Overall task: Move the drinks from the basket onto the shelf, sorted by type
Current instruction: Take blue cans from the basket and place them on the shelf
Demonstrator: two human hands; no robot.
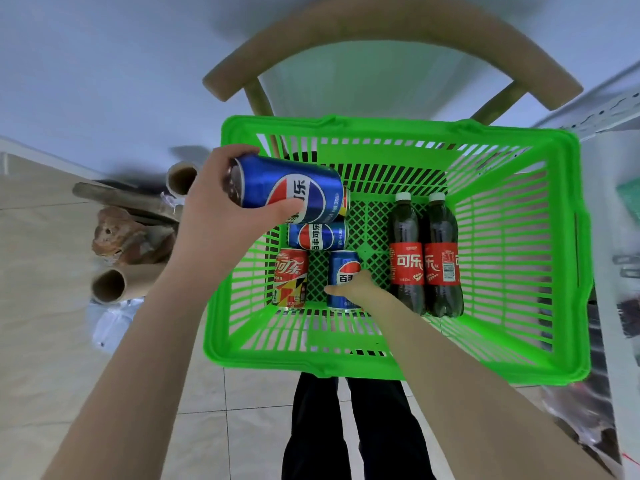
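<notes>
A green plastic basket (519, 358) sits on a chair in front of me. My left hand (221, 216) grips a blue Pepsi can (287, 183), lifted above the basket's left rim. My right hand (353, 289) reaches down into the basket and holds a second blue Pepsi can (343, 271) lying on the bottom. Beside it lie a red cola can (291, 278) and another blue Pepsi can (317, 235); a further can is mostly hidden behind the lifted one. Two dark cola bottles (426, 258) with red labels lie side by side on the right.
A wooden chair back (391, 32) curves behind the basket. A white metal shelf (609, 112) edges the right side. Cardboard tubes (110, 284) and a brown rock-like lump (121, 237) lie on the tiled floor at left. My dark trouser legs show below the basket.
</notes>
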